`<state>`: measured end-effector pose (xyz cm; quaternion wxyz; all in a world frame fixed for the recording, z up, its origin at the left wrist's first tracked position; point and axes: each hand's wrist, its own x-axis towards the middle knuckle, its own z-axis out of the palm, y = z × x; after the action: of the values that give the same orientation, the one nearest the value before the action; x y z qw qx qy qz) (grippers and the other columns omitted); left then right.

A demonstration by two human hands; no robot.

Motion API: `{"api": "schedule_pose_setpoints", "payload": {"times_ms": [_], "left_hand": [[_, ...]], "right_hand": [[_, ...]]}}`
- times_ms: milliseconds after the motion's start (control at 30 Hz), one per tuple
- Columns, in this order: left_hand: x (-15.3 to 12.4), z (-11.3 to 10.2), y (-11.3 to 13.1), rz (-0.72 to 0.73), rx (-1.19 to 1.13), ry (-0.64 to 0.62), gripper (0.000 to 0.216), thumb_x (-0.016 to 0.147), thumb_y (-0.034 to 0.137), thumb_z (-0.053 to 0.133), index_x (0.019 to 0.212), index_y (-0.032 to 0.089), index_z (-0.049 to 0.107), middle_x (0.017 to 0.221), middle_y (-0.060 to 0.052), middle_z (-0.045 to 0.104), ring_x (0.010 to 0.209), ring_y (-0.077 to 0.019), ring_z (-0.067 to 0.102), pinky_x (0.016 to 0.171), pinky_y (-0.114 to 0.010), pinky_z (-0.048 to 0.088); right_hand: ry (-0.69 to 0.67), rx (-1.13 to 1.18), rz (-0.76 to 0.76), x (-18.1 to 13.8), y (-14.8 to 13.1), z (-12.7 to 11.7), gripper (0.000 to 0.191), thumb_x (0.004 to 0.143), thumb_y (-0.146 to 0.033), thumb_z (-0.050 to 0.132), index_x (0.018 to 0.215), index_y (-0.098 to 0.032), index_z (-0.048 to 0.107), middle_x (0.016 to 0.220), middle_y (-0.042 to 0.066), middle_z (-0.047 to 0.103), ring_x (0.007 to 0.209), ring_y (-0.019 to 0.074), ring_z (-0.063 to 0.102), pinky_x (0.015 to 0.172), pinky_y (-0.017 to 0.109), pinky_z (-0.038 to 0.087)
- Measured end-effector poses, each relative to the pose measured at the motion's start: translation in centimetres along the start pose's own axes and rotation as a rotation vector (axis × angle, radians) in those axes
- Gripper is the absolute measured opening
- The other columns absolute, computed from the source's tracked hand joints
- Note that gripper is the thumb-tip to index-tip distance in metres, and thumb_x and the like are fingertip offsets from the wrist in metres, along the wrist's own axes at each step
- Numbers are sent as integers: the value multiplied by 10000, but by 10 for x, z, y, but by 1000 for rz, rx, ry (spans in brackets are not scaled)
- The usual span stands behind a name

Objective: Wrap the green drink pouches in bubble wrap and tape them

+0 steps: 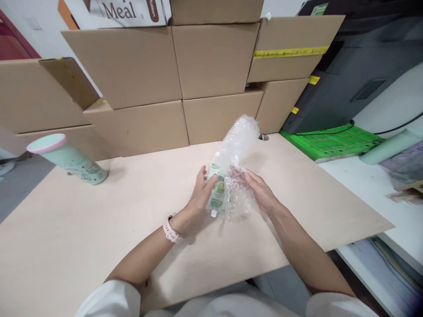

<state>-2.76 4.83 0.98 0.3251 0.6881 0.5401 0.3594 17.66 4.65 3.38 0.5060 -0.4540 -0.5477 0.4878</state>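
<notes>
- Green printed packet [218, 189], white cap [214, 213] pointing to the near edge: held over the tabletop [132, 224], between near and far edges; small print unreadable.
- Clear bubble wrap [243, 134]: against the packet's right side, extending toward the far edge.
- Left grip [200, 191]: closed around packet, thumb across its front; forearm angled inward, pink wristband [170, 230] on wrist.
- Right grip [262, 193]: thumb and fingers pinching the wrap; forearm angled inward.
- Cartons [142, 127] line the far edge; white box [89, 13] above reads "Meal".
</notes>
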Motion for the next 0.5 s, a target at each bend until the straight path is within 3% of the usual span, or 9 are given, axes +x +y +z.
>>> {"api": "schedule_pose_setpoints", "payload": {"times_ms": [67,167,333,500], "left_hand": [[-3,4,-6,172,219,-3,596,924,509,516,1454,261,401,1484,-146,455,1394,-325,402,1065,-518,429],[-10,15,-17,383,470,-71,593,821,510,633,1365,319,494,1514,-105,414,1447,-377,308,1057,-625,400],[-17,21,-14,346,528,-165,684,795,393,664,1415,254,411,1539,-166,373,1444,-395,325,1052,-614,429],[-23,21,1,242,522,-236,826,785,427,680,1487,228,294,1594,-179,290,1470,-432,262,1108,-652,347]], "right_hand": [[153,-18,-54,2,-1,-8,546,858,-679,551,1127,-233,712,1074,91,756,1021,304,697,897,482,572],[340,30,-95,6,-2,-19,517,860,-665,557,1054,-211,712,1042,89,756,893,291,719,845,486,584],[314,81,-121,6,-8,-21,457,864,-638,574,1019,-227,700,1019,68,758,760,231,719,790,429,596],[156,76,-77,-1,-10,-8,463,849,-661,575,993,-243,712,1013,69,764,880,281,728,836,476,593]]}}
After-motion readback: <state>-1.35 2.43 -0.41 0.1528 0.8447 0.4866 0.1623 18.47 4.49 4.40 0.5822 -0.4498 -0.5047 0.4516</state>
